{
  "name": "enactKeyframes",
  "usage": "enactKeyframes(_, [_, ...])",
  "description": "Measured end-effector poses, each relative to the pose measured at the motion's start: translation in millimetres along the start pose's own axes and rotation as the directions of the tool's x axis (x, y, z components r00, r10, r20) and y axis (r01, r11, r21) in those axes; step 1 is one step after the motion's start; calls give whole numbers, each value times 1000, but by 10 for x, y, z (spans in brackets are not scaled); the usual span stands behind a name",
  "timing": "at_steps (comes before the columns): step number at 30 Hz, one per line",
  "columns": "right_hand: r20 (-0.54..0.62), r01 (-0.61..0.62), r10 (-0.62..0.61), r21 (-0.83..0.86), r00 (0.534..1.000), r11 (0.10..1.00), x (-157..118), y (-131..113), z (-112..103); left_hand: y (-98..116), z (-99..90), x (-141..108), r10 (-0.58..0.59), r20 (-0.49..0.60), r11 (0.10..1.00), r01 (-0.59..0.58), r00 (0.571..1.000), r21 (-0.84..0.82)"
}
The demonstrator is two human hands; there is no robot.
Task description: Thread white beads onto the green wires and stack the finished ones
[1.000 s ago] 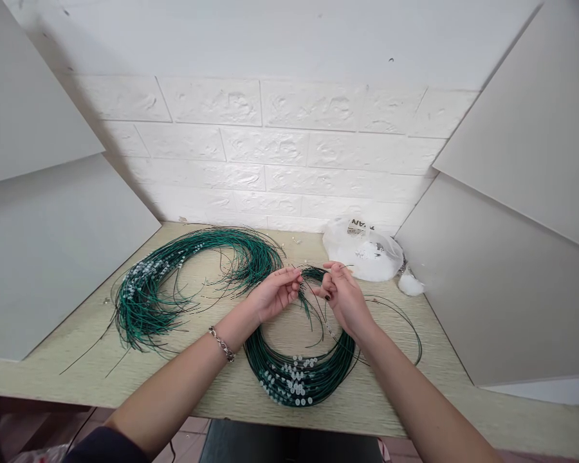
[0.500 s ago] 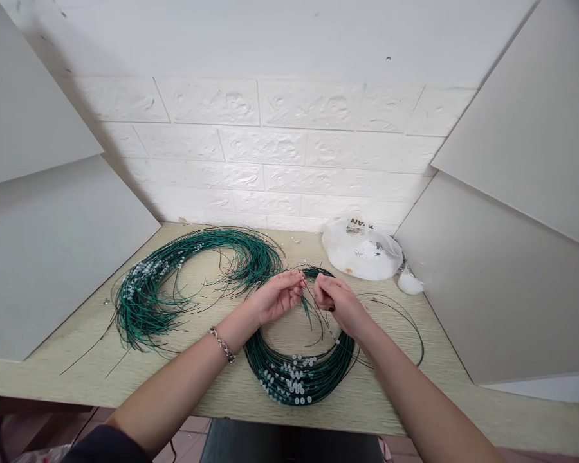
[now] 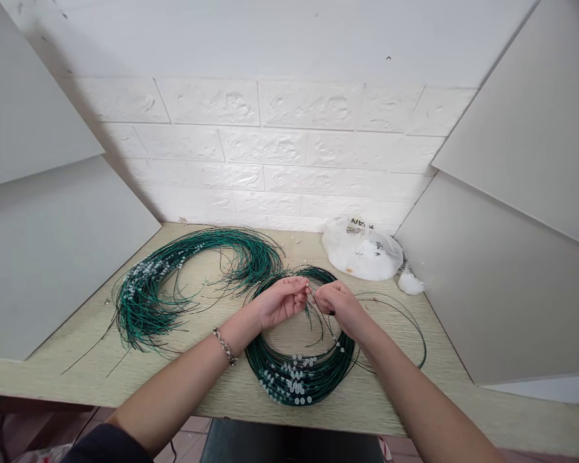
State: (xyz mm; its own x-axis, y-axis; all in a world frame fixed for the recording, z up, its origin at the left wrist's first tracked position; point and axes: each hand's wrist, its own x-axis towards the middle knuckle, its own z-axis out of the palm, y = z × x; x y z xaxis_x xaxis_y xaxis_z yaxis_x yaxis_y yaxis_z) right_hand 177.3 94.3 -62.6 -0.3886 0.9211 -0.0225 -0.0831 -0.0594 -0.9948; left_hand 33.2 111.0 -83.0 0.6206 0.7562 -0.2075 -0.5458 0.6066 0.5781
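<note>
While my two hands are meeting over the near coil, I am pinching a single thin green wire (image 3: 318,315) between them. My left hand (image 3: 282,301) is curling its thumb and fingertips together on the wire's upper end, and my right hand (image 3: 338,303) is closing its fingertips on the same strand just beside it, so the two sets of fingers are almost touching. From that pinch the wire is trailing down toward me, carrying a small white bead (image 3: 336,343) low on its length. It is hanging over the round coil of green wires (image 3: 299,376) that is lying on the wooden table (image 3: 212,395) directly under my wrists, with a cluster of white beads sitting along its near arc. A bracelet (image 3: 224,346) is resting on my left wrist. Farther left, a larger bundle of green wires (image 3: 174,283) is spreading in a wide arc across the table, also dotted with white beads. Behind my right hand, near the white brick wall (image 3: 270,154), a clear plastic bag (image 3: 364,251) is slumping open-topped, holding a heap of small white pieces. A small white lump (image 3: 410,283) is lying just beside the bag.
</note>
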Motion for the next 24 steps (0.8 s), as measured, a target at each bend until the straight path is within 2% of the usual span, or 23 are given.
enactKeyframes(4, [24, -6, 6, -9, 1000, 1000, -3, 7, -3, 3, 2, -1, 5, -9, 1000, -5, 1000, 2])
enactKeyframes(24, [-17, -17, 16, -55, 1000, 998, -1, 10, -2, 8, 17, 9, 22, -36, 998, -19, 999, 59])
